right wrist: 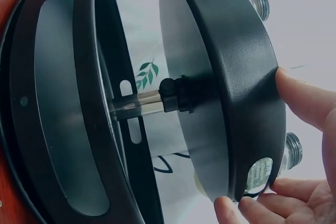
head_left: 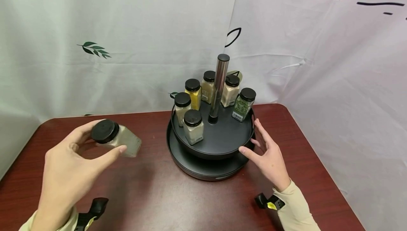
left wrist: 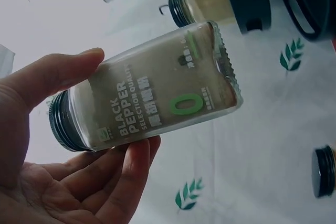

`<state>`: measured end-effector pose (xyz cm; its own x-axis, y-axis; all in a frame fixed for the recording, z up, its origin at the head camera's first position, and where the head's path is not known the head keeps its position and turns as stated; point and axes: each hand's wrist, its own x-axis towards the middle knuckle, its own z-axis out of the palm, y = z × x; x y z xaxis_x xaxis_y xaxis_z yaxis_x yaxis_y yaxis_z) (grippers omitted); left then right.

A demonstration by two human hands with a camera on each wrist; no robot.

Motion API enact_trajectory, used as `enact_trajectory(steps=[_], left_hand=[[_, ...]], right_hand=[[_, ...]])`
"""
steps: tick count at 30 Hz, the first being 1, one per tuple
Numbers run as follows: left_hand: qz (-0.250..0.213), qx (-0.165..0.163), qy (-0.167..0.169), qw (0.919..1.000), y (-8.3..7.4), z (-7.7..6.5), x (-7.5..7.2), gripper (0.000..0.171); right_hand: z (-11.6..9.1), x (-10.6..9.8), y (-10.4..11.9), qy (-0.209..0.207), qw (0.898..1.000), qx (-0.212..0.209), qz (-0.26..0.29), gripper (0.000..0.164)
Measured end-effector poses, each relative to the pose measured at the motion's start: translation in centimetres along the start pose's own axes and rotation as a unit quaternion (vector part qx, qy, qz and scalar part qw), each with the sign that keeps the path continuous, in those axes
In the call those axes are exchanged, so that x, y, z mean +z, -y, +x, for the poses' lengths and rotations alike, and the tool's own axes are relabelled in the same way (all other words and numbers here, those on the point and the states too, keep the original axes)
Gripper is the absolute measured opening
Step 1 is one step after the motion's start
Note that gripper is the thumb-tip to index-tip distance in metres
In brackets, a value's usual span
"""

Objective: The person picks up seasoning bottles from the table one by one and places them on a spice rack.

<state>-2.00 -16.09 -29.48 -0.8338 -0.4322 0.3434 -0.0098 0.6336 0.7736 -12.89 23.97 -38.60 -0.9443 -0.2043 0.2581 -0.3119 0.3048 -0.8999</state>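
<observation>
My left hand [head_left: 68,164] holds a glass spice jar [head_left: 127,141] with a black lid above the left side of the table, thumb on one side and fingers on the other. The jar is tilted, its lid toward the palm. In the left wrist view its label [left wrist: 134,103] reads BLACK PEPPER. At the right, my right hand [head_left: 268,162] grips the rim of the upper tray [head_left: 222,134] of a black two-tier spice rack, thumb on the outer wall and fingers near a slot. Several black-lidded jars stand on that tray, including a yellow one [head_left: 195,96] and a green one [head_left: 242,107].
A metal post [head_left: 219,86] rises from the middle of the upper tray. The wider lower tray [head_left: 203,172] sits beneath it on the dark red table [head_left: 152,202]. White curtains [head_left: 152,19] hang behind the table and along its right.
</observation>
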Motion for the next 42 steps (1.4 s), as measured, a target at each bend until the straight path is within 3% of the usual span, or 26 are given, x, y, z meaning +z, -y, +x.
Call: enact_trajectory(steps=[10,16,23,32,42], left_hand=[[-0.028,0.059,-0.008,0.9978,-3.4,-2.1,1.7,0.066],[-0.065,0.103,0.026,0.9923,-5.0,-2.5,2.8,0.068],[-0.061,0.109,0.028,0.9918,-6.3,-2.6,4.3,0.065],[-0.113,0.125,0.046,0.9846,-7.5,-2.7,6.3,0.066],[-0.125,0.133,0.05,0.9819,-8.3,-2.2,9.1,0.064]], right_hand=[[0.6,-0.5,-0.3,0.019,1.0,0.005,-0.012,0.096],[0.6,-0.4,-0.3,0.021,1.0,0.021,-0.005,0.097],[0.5,-0.3,-0.2,0.01,1.0,0.019,-0.01,0.097],[0.4,0.0,-0.1,-0.002,1.0,0.011,-0.014,0.096],[0.3,0.1,0.0,-0.008,1.0,0.014,-0.019,0.096]])
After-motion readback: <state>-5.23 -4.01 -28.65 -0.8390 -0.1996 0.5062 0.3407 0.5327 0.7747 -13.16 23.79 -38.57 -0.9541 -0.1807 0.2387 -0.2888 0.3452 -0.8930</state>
